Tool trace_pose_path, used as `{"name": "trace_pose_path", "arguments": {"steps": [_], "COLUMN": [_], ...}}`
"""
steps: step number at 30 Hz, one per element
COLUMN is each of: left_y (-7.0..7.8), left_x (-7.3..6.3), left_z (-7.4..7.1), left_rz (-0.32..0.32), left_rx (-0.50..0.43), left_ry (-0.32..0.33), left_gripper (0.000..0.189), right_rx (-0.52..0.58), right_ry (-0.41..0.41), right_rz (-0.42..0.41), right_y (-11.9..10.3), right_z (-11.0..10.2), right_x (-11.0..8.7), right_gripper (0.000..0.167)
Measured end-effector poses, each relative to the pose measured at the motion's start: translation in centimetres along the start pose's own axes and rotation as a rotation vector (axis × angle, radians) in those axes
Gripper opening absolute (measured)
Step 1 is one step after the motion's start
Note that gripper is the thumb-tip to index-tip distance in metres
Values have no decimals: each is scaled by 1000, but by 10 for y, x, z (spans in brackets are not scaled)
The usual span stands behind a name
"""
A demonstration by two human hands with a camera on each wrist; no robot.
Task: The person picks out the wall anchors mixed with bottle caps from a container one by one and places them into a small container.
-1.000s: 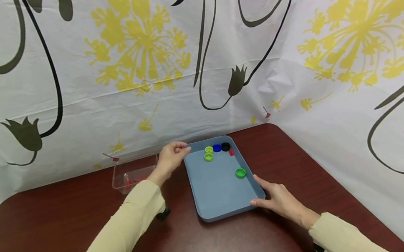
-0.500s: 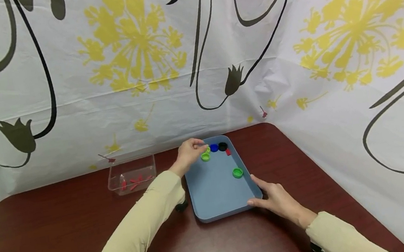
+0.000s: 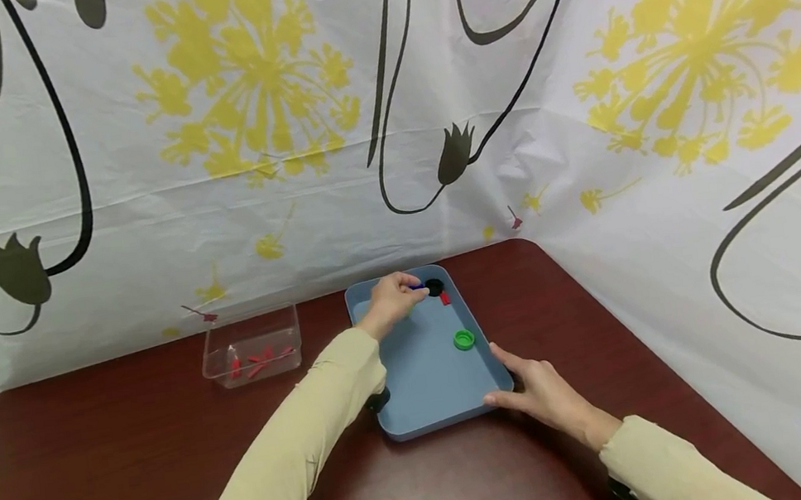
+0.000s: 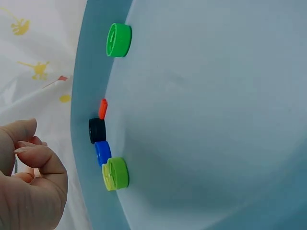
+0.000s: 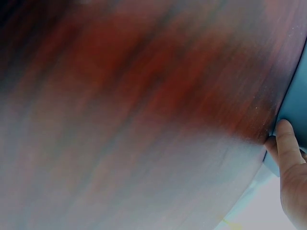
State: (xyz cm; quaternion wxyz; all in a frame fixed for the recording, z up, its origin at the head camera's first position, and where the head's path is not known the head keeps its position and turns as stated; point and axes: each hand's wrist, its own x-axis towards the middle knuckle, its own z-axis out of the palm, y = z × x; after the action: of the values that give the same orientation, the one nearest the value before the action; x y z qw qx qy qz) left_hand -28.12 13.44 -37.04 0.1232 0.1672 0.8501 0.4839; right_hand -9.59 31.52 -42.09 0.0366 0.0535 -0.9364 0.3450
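My left hand (image 3: 393,301) is over the far part of the blue tray (image 3: 432,388), fingers curled and thumb near the fingertips. Anything between them is too small or hidden to make out. Along the tray's wall in the left wrist view lie two yellow-green caps (image 4: 117,173), a blue cap (image 4: 102,153), a black cap (image 4: 97,131) and a small red piece (image 4: 103,109). A green cap (image 3: 464,340) sits near the right wall. My right hand (image 3: 545,391) holds the tray's near right corner, thumb in front and fingers along the side.
A clear plastic box (image 3: 258,376) with several small red pieces (image 3: 235,368) stands to the left of the tray on the dark wooden table (image 3: 132,450). A patterned white sheet (image 3: 338,232) hangs behind the table and along its right side.
My left hand has moved right, from the tray's far left corner to over the row of caps, covering the yellow-green ones in the head view. The right hand stays at its corner.
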Motion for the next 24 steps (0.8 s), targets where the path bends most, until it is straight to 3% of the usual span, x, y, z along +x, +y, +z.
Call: {"name": "trace_pose_path", "arguments": {"steps": [11,19,24], "left_y": [-7,-11,-12], "left_x": [8,14,16], "left_z": [19,25,29], "left_rz": [-24,-69,-59], "left_rx": [-18,-21,-25], "left_ry": [-26,-14,1], "left_gripper": [33,32,30], "right_rx": [9,9,6], "right_ry": [-6,-8,-2], "right_rz": [2,6,3], "right_y": [1,0,0], "right_z": [1,1,0], "right_x": [0,0,1], "right_gripper": [84,83,84]}}
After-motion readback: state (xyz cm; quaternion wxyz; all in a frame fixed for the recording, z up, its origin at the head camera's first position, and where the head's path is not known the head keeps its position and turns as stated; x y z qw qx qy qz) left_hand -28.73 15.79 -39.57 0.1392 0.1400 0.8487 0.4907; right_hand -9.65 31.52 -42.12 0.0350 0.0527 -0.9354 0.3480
